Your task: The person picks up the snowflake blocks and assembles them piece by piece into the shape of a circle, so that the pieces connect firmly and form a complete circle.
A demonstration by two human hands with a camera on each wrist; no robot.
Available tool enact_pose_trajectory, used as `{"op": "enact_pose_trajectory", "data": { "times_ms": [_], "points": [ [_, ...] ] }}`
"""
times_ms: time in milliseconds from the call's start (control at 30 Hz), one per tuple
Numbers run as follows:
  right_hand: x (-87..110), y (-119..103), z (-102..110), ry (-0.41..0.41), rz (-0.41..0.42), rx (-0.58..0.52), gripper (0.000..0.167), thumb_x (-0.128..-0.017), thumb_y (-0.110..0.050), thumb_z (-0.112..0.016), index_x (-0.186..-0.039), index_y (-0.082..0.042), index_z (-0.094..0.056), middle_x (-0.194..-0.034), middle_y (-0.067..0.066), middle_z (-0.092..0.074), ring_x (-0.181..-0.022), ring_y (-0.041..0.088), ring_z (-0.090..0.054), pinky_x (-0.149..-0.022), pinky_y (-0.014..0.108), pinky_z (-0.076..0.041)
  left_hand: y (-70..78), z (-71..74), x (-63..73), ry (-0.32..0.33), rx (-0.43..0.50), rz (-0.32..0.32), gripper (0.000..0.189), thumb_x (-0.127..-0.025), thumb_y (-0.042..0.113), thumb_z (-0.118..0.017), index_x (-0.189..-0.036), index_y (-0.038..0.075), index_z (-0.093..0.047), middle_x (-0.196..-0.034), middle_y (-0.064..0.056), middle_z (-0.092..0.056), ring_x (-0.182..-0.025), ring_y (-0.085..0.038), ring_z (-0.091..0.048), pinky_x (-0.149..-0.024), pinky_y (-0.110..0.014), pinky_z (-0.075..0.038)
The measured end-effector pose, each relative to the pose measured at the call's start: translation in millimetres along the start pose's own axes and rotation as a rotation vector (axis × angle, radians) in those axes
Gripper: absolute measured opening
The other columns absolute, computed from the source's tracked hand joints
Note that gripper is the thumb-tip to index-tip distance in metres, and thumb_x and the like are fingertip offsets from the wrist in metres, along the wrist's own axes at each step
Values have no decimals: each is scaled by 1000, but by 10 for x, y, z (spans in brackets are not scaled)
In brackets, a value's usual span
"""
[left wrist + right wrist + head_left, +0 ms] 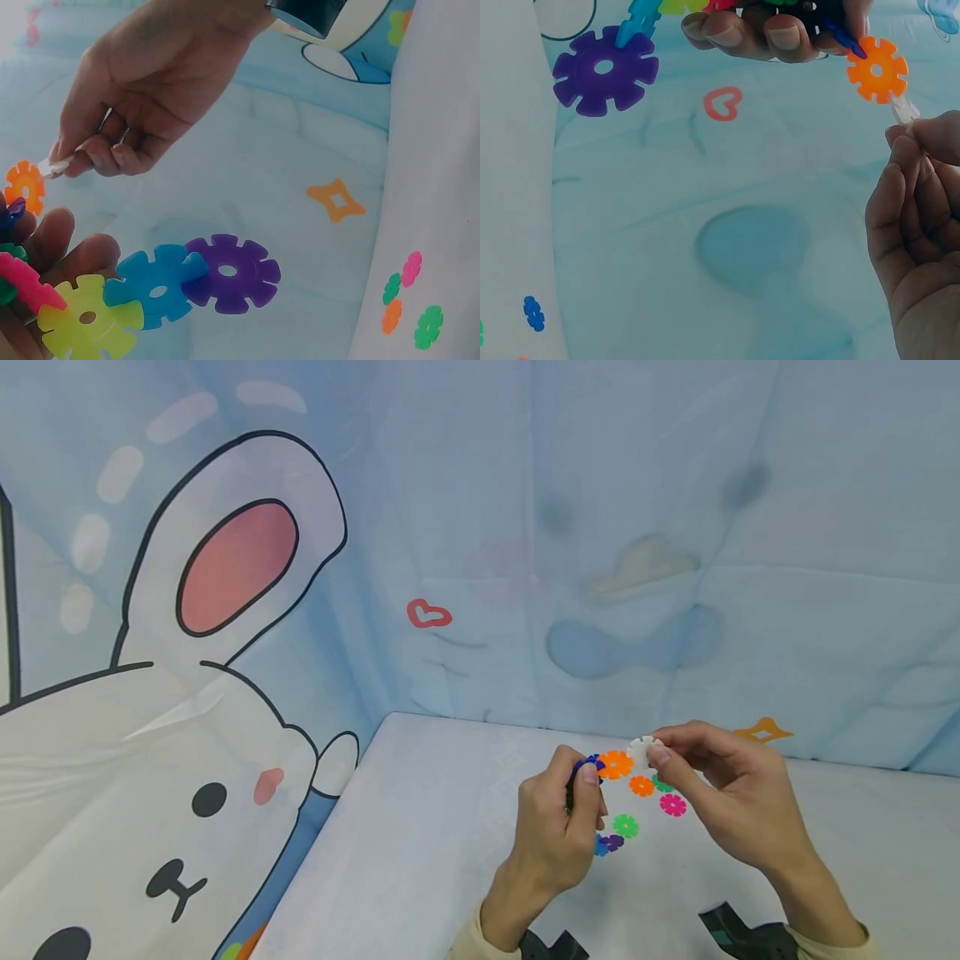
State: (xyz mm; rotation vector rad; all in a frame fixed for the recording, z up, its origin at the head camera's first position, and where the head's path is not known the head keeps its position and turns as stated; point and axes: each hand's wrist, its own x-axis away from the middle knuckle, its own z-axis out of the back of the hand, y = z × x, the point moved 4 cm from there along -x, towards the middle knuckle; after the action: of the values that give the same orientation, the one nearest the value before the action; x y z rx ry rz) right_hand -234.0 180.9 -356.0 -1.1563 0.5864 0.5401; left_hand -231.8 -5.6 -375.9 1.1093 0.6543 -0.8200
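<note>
My left hand (551,827) grips a chain of slotted plastic snowflake discs. From one end of it hang a purple disc (255,281), a light blue disc (146,277) and a yellow disc (67,326); a pink disc (26,283) and green ones lie against the fingers. At the other end, a dark blue disc (841,36) joins an orange disc (615,765). Between thumb and fingers, my right hand (738,797) pinches a white disc (642,748) at the orange one's edge. Whether their slots interlock, I cannot tell. Fingers hide the chain's middle.
Loose discs lie on the white table (435,827) beyond the hands: orange (641,787), green (663,783), pink (673,805) and light green (626,826). A blue disc (534,313) shows in the right wrist view. A printed blue curtain (465,527) hangs behind the table.
</note>
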Motion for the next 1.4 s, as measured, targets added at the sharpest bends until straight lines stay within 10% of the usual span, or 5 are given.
{"op": "enact_pose_trajectory", "data": {
  "times_ms": [633,900,1167,1400],
  "points": [
    [-6,15,-80,-59,18,12,30,-88,17,-74,-103,-8,-77,-81,-7,-72,-71,6,-69,-67,17,-59,-78,-39,30,-83,155,143,21,-111,4,-37,-91,4,-45,-54,-6,-53,-44,-2,-53,-39,-15,-46],
    [5,75,-163,-48,-46,-2,27,-89,13,-75,-107,-8,-79,-84,-7,-75,-69,8,-70,-65,17,-58,-210,-94,77,-89,414,508,29,-112,21,-37,-94,0,-47,-55,-26,-51,-41,-2,-55,-42,-23,-53],
    [-4,404,-253,-116,-173,160,32,-102,-11,-71,-133,-15,-72,-92,-2,-76,-74,7,-70,-69,16,-57,-438,-47,128,101,579,738,32,-110,17,-35,-108,-5,-59,-54,-10,-49,-39,-7,-55,-45,-23,-55],
    [97,1077,-333,-251,-311,364,43,-104,-27,-70,-138,-2,-65,-114,19,-77,-99,36,-74,-71,34,-63,-592,-5,183,281,642,832,28,-104,11,-31,-103,5,-59,-62,1,-57,-39,-9,-57,-45,-24,-56]
  ]
}}
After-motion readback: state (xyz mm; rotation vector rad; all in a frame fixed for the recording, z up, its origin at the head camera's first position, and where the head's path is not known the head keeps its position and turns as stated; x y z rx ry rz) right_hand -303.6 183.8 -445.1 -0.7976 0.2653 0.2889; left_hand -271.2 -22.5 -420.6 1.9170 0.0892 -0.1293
